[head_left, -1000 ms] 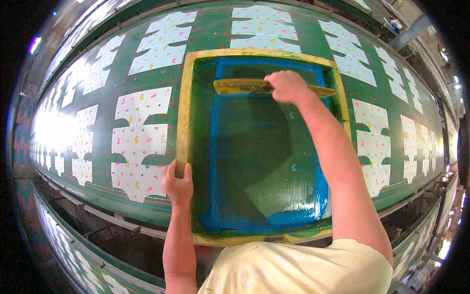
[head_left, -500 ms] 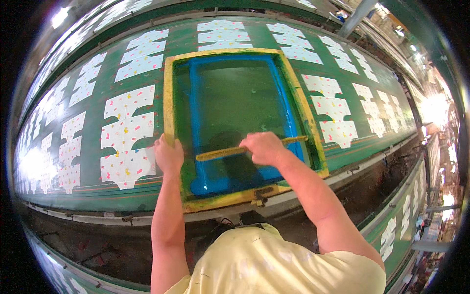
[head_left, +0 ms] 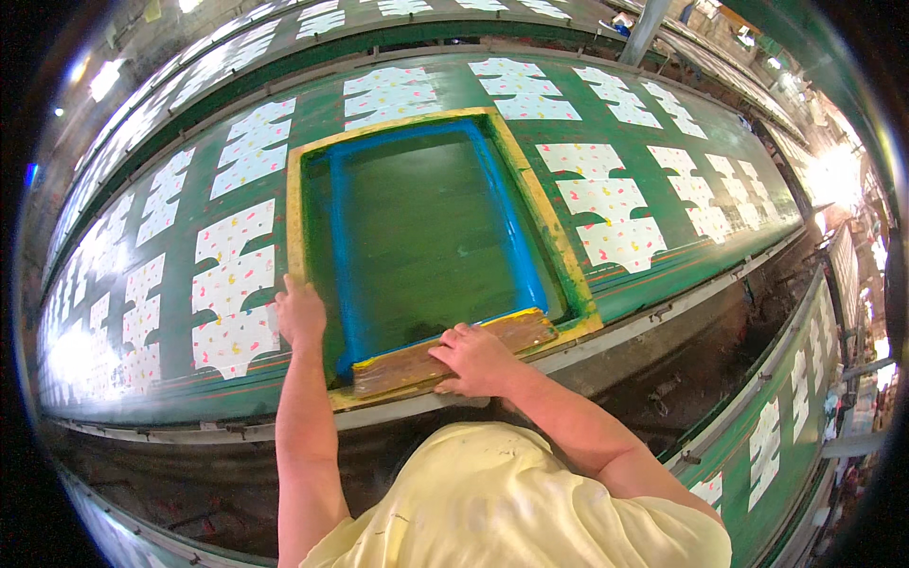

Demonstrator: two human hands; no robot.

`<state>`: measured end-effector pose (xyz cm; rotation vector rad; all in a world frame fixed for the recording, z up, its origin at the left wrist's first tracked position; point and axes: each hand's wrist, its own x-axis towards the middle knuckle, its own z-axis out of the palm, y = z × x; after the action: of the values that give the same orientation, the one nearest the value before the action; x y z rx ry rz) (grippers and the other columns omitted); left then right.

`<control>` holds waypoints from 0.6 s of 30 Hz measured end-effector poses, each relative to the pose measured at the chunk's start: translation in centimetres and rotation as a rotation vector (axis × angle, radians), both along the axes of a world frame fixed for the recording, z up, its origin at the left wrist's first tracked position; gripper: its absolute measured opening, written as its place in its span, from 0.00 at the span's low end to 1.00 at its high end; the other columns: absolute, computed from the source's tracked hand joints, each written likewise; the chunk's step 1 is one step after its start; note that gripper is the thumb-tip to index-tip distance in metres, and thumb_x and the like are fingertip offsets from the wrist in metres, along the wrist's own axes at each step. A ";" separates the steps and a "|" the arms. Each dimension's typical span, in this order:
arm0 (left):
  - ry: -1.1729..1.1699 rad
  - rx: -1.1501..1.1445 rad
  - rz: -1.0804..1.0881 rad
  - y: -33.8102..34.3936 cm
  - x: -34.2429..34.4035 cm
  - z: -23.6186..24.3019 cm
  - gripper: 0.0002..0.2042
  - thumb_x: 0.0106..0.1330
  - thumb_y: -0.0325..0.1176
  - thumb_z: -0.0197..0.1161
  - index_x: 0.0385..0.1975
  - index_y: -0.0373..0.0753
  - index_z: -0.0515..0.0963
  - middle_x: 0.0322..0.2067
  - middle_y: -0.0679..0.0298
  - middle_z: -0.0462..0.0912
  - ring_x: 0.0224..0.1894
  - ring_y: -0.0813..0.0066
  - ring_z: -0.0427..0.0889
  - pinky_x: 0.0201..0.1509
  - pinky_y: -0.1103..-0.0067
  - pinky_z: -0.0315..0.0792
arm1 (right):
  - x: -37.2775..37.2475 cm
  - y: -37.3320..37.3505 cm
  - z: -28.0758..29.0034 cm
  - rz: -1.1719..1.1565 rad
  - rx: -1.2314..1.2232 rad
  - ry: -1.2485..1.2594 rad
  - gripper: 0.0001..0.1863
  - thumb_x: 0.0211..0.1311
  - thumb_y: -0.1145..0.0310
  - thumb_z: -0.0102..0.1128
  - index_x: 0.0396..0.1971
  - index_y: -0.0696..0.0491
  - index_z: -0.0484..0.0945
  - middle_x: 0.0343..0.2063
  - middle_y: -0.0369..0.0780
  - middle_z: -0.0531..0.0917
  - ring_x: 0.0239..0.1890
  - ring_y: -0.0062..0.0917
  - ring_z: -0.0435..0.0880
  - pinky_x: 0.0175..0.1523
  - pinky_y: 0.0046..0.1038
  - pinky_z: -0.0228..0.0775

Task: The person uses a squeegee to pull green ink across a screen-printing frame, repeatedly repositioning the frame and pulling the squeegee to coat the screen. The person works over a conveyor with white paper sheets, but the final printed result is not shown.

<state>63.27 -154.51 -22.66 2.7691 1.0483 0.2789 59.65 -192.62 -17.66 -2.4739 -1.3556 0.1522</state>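
Observation:
A yellow-edged screen-printing frame (head_left: 296, 218) lies on the long green table (head_left: 644, 144), turned slightly askew. Its dark green mesh (head_left: 426, 227) has blue ink (head_left: 346, 246) in bands down both sides. My left hand (head_left: 301, 314) grips the frame's left side near the close corner. With my right hand (head_left: 473, 360) I hold a wide wooden squeegee (head_left: 402, 372) at its middle, fingers over its top edge. The squeegee lies tilted across the near end of the frame, its broad brown face showing. Its blade edge is hidden.
White fabric pieces with small coloured prints lie in rows on the table, some left (head_left: 235, 303) and some right (head_left: 611, 227) of the frame. A metal rail (head_left: 653, 327) runs along the near edge. Another green table (head_left: 781, 511) stands at lower right, and a grey post (head_left: 646, 33) rises beyond.
The squeegee has come toward me from inside the mesh to the frame's near end and tipped over, showing its broad face. My left hand stays on the frame's left side.

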 end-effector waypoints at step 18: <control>0.141 0.050 0.227 0.5 2.0 -0.9 0.33 0.82 0.64 0.58 0.53 0.32 0.85 0.56 0.42 0.89 0.62 0.40 0.87 0.67 0.52 0.80 | 16.8 -19.8 -5.7 -0.754 0.242 0.007 0.45 0.60 0.68 0.84 0.77 0.53 0.73 0.65 0.54 0.83 0.68 0.54 0.81 0.74 0.53 0.73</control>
<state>65.26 -154.02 -23.56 2.7483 1.4118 0.1409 76.42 -212.39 -23.36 -2.5702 -0.3388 -0.1667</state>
